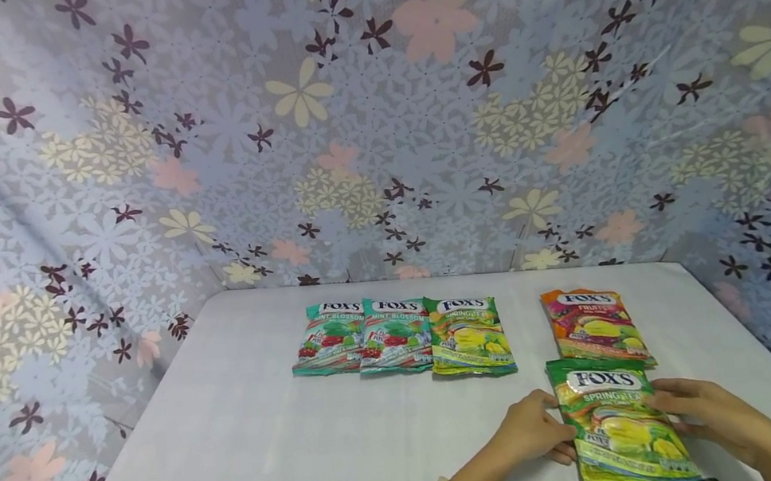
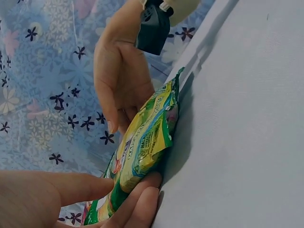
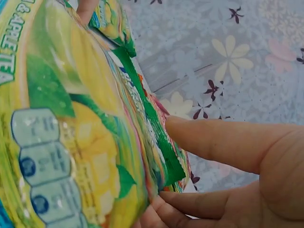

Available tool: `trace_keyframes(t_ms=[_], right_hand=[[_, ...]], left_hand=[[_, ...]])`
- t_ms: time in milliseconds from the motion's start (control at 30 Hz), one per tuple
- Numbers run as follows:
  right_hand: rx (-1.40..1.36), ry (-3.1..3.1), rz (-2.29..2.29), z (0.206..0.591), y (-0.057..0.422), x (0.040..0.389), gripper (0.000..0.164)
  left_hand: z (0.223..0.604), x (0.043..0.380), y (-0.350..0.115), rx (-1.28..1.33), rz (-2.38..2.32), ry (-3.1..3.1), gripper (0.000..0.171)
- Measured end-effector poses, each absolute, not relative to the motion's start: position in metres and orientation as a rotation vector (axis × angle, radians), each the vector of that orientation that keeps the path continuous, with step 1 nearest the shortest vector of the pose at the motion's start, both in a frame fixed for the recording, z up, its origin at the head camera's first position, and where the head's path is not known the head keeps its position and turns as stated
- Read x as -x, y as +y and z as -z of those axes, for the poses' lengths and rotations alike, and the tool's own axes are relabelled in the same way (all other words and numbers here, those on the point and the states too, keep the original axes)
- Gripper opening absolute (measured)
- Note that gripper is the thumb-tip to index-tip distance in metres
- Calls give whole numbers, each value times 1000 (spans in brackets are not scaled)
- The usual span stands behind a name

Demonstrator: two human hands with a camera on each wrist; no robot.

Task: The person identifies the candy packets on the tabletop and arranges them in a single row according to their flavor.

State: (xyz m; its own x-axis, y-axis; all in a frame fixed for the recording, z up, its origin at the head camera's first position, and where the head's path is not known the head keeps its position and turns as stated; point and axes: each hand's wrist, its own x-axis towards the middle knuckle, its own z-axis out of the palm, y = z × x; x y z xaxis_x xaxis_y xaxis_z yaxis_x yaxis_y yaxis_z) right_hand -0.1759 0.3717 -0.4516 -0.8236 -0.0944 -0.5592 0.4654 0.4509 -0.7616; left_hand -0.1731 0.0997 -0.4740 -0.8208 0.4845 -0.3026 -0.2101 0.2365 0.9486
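Observation:
A green and yellow FOX'S Spring Tea candy bag (image 1: 621, 424) is held between both hands at the front right of the table. My left hand (image 1: 530, 430) grips its left edge, with the thumb over the front and other fingers tucked under, as the left wrist view also shows on the bag (image 2: 142, 137). At the opposite edge, my right hand (image 1: 718, 420) pinches the bag with thumb above and fingers below. Just behind it lies an orange FOX'S Fruits bag (image 1: 594, 323), its front edge overlapped by the held bag in the head view.
Left of centre, two teal Mint Blossom bags (image 1: 395, 335) and another Spring Tea bag (image 1: 469, 336) lie side by side in a row. They rest on a white-covered table (image 1: 258, 440). Flower-patterned cloth (image 1: 375, 153) rises behind the table's back edge.

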Motion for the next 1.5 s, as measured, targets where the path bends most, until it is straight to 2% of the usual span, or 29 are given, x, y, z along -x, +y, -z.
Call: trace_keyframes(t_ms=[433, 833, 1200, 1500], right_hand=[[-224, 2082, 1434, 454, 368, 174, 80], [-166, 1846, 1602, 465, 379, 162, 87], [-140, 1833, 1635, 464, 368, 164, 88], [-135, 1857, 1668, 455, 356, 170, 96]], left_hand=[[475, 177, 97, -256, -1598, 1944, 26], [475, 183, 87, -375, -1489, 1988, 30], [469, 188, 79, -405, -1509, 1911, 33], [453, 197, 68, -498, -1474, 1986, 36]])
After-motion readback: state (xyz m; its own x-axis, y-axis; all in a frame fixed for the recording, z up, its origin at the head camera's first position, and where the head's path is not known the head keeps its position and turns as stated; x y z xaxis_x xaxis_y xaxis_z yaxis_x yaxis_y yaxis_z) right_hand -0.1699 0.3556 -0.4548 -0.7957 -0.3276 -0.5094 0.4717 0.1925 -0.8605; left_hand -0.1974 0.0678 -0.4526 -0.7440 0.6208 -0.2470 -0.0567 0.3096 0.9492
